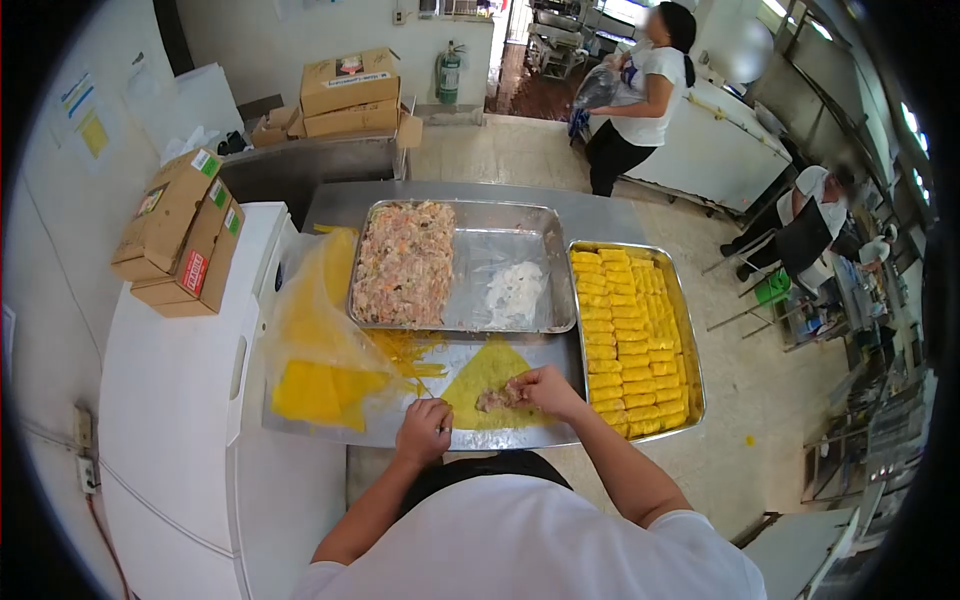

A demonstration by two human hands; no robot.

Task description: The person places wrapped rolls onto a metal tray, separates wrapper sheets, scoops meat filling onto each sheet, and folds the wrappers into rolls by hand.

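Observation:
A triangular yellow wrapper (pixel 492 372) lies flat on the steel table in front of me. A short strip of ground meat filling (pixel 494 400) rests on its lower middle. My right hand (pixel 545 390) pinches the right end of that filling. My left hand (pixel 425 430) is closed beside the wrapper's left corner; what its fingers hold, if anything, is too small to tell. Beyond the wrapper stands a steel tray (pixel 505 240) with meat mixture (pixel 405 262) on its left and a white paste (pixel 516 292) on its right.
A second tray (pixel 700 405) holds rows of yellow rolls (pixel 625 340). More wrappers (pixel 325 392) lie under clear plastic (pixel 310 290) at left. A white freezer (pixel 190 380) carries cardboard boxes (pixel 185 240). One person (pixel 650 100) stands behind the table; another (pixel 810 200) sits at right.

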